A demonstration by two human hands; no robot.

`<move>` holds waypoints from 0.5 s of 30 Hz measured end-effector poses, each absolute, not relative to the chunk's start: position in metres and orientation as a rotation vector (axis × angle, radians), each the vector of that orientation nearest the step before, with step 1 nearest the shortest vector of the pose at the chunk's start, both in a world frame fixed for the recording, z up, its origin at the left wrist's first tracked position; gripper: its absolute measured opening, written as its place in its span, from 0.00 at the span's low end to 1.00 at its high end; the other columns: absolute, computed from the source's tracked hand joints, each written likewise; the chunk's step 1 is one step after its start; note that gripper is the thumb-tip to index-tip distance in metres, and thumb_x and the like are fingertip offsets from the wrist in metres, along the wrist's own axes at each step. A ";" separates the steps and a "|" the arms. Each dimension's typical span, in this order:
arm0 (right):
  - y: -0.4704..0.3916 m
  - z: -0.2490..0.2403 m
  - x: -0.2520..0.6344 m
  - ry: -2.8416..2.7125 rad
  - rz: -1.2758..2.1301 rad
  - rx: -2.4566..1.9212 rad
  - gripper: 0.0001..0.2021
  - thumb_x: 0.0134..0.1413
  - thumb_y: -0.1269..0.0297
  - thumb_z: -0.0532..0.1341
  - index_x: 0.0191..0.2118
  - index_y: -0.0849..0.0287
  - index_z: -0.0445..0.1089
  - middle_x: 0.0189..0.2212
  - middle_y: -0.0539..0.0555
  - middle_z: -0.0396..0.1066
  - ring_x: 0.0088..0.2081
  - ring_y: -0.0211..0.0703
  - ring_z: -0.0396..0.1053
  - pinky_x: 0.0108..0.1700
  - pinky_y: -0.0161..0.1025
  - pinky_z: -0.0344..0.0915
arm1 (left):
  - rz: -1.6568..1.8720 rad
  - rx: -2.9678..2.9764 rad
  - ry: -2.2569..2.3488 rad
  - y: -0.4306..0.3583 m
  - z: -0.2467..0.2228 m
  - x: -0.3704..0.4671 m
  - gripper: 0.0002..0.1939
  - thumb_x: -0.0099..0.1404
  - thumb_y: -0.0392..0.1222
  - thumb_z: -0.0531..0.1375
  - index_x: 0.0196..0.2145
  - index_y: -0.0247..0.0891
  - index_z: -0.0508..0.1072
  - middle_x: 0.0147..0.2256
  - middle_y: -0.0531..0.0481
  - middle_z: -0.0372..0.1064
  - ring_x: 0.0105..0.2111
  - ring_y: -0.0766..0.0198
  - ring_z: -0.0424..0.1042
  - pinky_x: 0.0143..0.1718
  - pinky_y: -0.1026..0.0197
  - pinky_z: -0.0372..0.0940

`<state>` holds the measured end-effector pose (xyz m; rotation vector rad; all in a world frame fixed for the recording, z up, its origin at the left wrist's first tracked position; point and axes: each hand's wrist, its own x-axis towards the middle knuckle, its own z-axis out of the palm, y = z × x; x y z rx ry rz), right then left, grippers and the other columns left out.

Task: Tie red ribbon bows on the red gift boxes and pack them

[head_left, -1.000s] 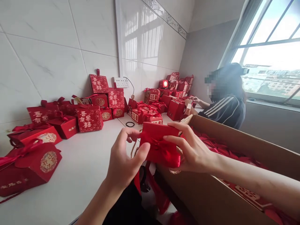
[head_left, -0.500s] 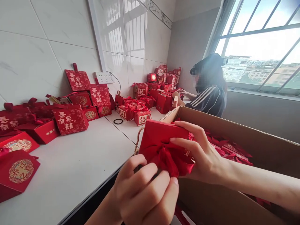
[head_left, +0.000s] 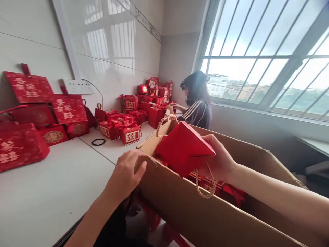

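Observation:
My right hand (head_left: 221,157) is closed around the far side of a red paper gift box (head_left: 180,147), which is tilted over the open cardboard box (head_left: 205,212). Twisted rope handles (head_left: 205,185) hang from the gift box, and its bow is out of sight. My left hand (head_left: 131,168) grips the near left edge of the cardboard box, thumb on the outside and fingertips partly hidden. More red gift boxes (head_left: 209,183) with ribbons lie inside the cardboard box.
Stacked red gift boxes (head_left: 68,108) stand on the white table (head_left: 59,185) at left, with others farther back. A black ring-shaped band (head_left: 98,142) lies near them. A power strip (head_left: 77,86) is on the wall. Another person (head_left: 196,99) handles boxes by the barred window.
My left hand has let go of the gift box's ribbon and moved to the cardboard box edge. My right hand has turned the gift box and holds it alone. The view has swung right.

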<state>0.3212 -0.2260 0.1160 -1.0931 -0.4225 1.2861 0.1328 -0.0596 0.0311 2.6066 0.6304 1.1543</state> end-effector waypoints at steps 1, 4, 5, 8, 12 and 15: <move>-0.231 0.115 0.325 -0.374 1.284 -1.044 0.09 0.47 0.58 0.50 0.29 0.56 0.63 0.24 0.50 0.69 0.28 0.42 0.70 0.36 0.43 0.69 | 1.135 2.668 0.559 -0.061 0.022 0.140 0.12 0.63 0.44 0.50 0.43 0.40 0.68 0.45 0.47 0.69 0.49 0.55 0.66 0.52 0.52 0.58; -0.247 0.110 0.334 -0.349 1.266 -0.995 0.10 0.46 0.56 0.52 0.29 0.56 0.63 0.25 0.50 0.71 0.30 0.43 0.71 0.38 0.44 0.69 | 1.126 2.763 0.494 -0.065 0.002 0.155 0.16 0.64 0.45 0.50 0.48 0.41 0.65 0.50 0.46 0.66 0.55 0.52 0.60 0.54 0.49 0.53; -0.252 0.109 0.336 -0.357 1.257 -1.001 0.11 0.46 0.55 0.52 0.29 0.56 0.63 0.25 0.51 0.71 0.30 0.44 0.71 0.38 0.44 0.69 | 1.139 2.767 0.499 -0.065 -0.003 0.158 0.16 0.64 0.45 0.50 0.48 0.41 0.65 0.50 0.45 0.66 0.55 0.51 0.60 0.54 0.48 0.53; -0.265 0.110 0.341 -0.376 1.208 -1.056 0.11 0.45 0.55 0.53 0.29 0.56 0.64 0.25 0.51 0.71 0.31 0.46 0.71 0.39 0.46 0.69 | 1.208 2.743 0.482 -0.061 -0.014 0.163 0.14 0.64 0.45 0.51 0.46 0.42 0.66 0.46 0.45 0.68 0.54 0.50 0.60 0.53 0.48 0.52; -0.288 0.112 0.359 -0.491 0.918 -1.267 0.12 0.45 0.54 0.54 0.34 0.56 0.63 0.29 0.52 0.72 0.35 0.49 0.71 0.39 0.48 0.69 | 1.352 2.707 0.442 -0.054 -0.026 0.168 0.14 0.63 0.45 0.51 0.45 0.40 0.66 0.46 0.43 0.67 0.54 0.49 0.60 0.53 0.47 0.52; -0.316 0.105 0.390 -0.842 0.339 -1.633 0.18 0.43 0.56 0.57 0.43 0.54 0.62 0.39 0.53 0.69 0.41 0.49 0.69 0.44 0.49 0.67 | 1.433 2.655 0.430 -0.054 -0.032 0.173 0.16 0.62 0.44 0.51 0.46 0.39 0.65 0.46 0.41 0.66 0.54 0.48 0.59 0.54 0.45 0.52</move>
